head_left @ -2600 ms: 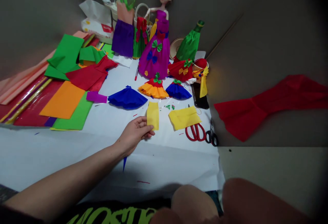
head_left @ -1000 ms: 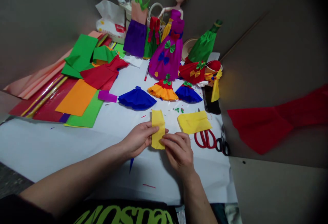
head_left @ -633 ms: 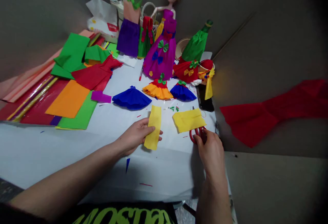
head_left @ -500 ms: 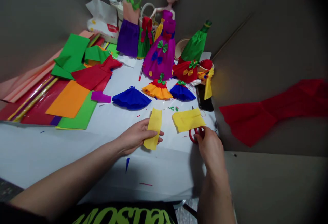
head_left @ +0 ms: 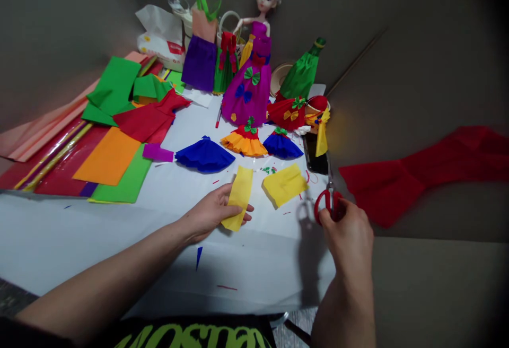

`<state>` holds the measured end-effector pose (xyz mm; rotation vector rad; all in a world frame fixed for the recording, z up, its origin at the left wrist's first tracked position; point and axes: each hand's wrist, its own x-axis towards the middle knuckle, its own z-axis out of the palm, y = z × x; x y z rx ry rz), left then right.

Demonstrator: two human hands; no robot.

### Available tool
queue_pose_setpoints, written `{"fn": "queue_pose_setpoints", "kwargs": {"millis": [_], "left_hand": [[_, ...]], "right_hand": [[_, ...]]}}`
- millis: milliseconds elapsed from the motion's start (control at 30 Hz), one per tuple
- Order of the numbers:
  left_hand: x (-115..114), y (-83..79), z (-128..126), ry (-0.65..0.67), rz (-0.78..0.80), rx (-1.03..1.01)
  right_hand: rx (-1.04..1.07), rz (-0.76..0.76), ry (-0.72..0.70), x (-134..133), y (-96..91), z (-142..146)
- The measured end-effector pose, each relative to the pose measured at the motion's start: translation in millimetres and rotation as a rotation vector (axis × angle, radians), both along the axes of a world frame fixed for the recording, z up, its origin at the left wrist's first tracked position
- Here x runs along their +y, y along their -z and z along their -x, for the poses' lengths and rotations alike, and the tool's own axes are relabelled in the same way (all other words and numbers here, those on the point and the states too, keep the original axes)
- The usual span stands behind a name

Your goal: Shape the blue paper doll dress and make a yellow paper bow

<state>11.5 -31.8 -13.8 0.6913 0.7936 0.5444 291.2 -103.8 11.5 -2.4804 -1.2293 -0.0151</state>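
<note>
My left hand (head_left: 209,214) pinches a narrow strip of yellow crepe paper (head_left: 239,196) just above the white sheet (head_left: 99,231). My right hand (head_left: 350,236) is closed on the red-handled scissors (head_left: 328,199), lifted off the sheet at the right, blades pointing away from me. A second, wider yellow paper piece (head_left: 284,183) lies flat between the two hands.
Small paper dresses lie ahead: blue (head_left: 204,155), orange and red (head_left: 244,140), dark blue (head_left: 281,144). A doll in a purple gown (head_left: 252,72) stands behind them. Coloured paper sheets (head_left: 107,157) are stacked at the left. Red crepe paper (head_left: 417,170) lies on the floor to the right. A phone (head_left: 316,159) sits by the dresses.
My right hand left the yellow strip, reached to the red scissors beside the wider yellow piece, gripped them and lifted them to the right. My left hand kept hold of the strip.
</note>
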Motion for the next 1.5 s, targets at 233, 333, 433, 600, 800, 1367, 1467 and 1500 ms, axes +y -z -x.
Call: {"fn": "queue_pose_setpoints", "kwargs": {"millis": [233, 333, 433, 600, 800, 1367, 1467, 1500], "left_hand": [[-2, 1.9, 2, 0.074, -0.037, -0.047], [-2, 2.6, 3, 0.094, -0.048, -0.056], [-2, 2.2, 4, 0.121, -0.076, -0.066], [-4, 0.8, 2, 0.169, -0.139, -0.042], [-3, 5.2, 0, 0.106, -0.106, 0.042], [7, -9.3, 3, -0.206, 0.095, 0.089], [7, -13.8, 1, -0.239, 0.107, 0.1], [6, -15.1, 0, -0.247, 0.111, 0.097]], "right_hand": [[1.22, -0.178, -0.312, -15, 15.2, 47], [1.408, -0.275, -0.342, -13, 16.4, 66], [1.414, -0.347, -0.29, -7, 15.6, 78], [1.393, -0.281, -0.207, 8, 20.4, 102], [1.356, -0.478, -0.043, 19, 24.7, 122], [1.267, -0.276, -0.442, -27, 19.7, 103], [1.23, -0.051, -0.525, -47, 12.8, 97], [1.235, 0.01, -0.526, -52, 10.7, 97]]}}
